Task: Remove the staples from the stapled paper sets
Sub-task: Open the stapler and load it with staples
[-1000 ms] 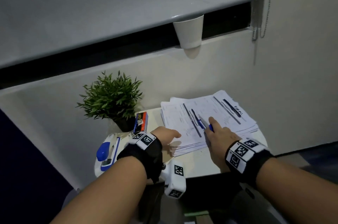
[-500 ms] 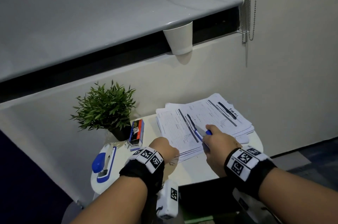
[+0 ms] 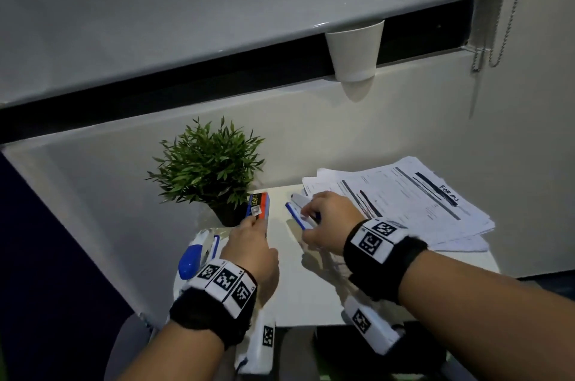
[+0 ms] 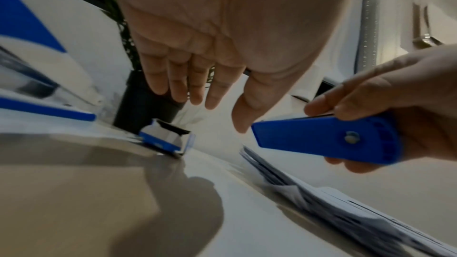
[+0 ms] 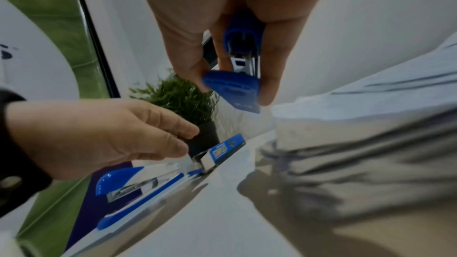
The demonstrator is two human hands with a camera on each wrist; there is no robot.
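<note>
A stack of printed paper sets [image 3: 413, 203] lies on the right of the small white table [image 3: 305, 296]. My right hand [image 3: 308, 214] grips a blue and white staple remover [image 3: 297, 212] just left of the stack's near corner, lifted off the papers [image 4: 346, 212]. The remover [image 4: 326, 138] shows a blue side plate with a rivet, and my right fingers [image 5: 268, 93] pinch it [image 5: 235, 87] from both sides. My left hand [image 3: 252, 223] reaches, fingers straight, over the small box of staples [image 3: 259, 206]. Whether the left fingers [image 4: 195, 93] touch the box [image 4: 165, 141] I cannot tell.
A blue and white stapler [image 3: 194, 256] lies at the table's left edge, beside my left wrist. A potted green plant [image 3: 208, 169] stands behind the staples box. A white paper cup [image 3: 354, 50] sits on the window ledge above. Blind cords [image 3: 497, 22] hang at the right.
My right hand left the top of the paper stack and moved left with the staple remover. My left hand went from the stack's near edge to the staples box.
</note>
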